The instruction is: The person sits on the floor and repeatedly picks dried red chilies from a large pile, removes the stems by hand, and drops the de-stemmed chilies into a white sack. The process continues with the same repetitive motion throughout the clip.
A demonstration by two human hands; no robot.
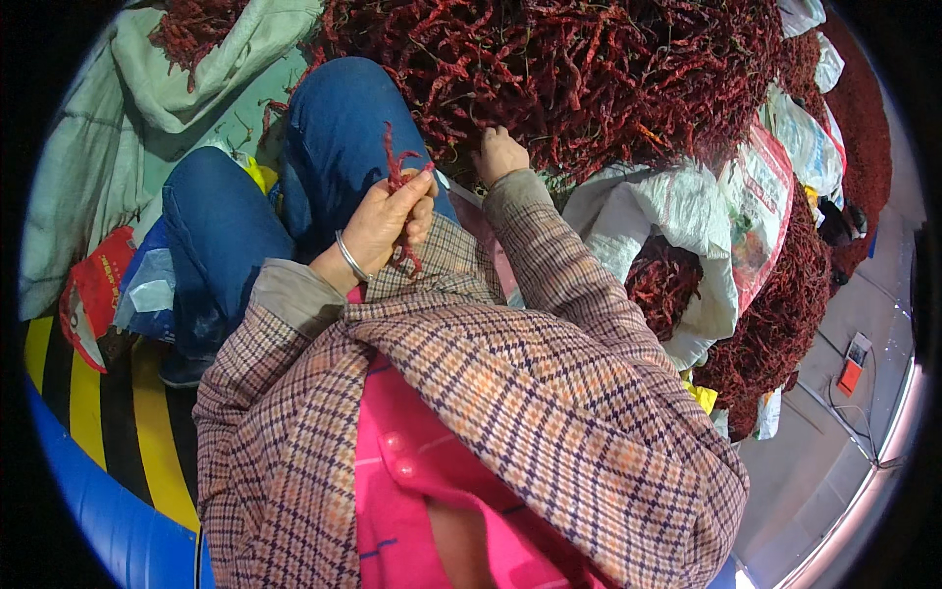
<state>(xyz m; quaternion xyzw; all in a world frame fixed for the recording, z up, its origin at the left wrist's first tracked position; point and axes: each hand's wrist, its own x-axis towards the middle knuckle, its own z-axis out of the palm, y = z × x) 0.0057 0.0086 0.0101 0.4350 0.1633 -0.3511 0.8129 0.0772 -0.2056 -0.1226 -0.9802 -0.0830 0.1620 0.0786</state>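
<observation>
My left hand [385,224], with a silver bangle at its wrist, is closed around a small bunch of dried red chilies [394,169]. The chilies stick out above the thumb and below the fist, over my lap. To the right, my right hand [498,155] rests at the near edge of a large heap of dried red chilies [579,69]. Its fingers curl down toward the heap, and their tips are hidden, so what they pinch does not show.
A pale woven sack [78,187] lies at left, with some chilies at its top. An open white sack [687,206] holding chilies stands right of my arm, beside more filled bags. A red bag [96,294] lies by my foot on yellow-black striped flooring [86,393].
</observation>
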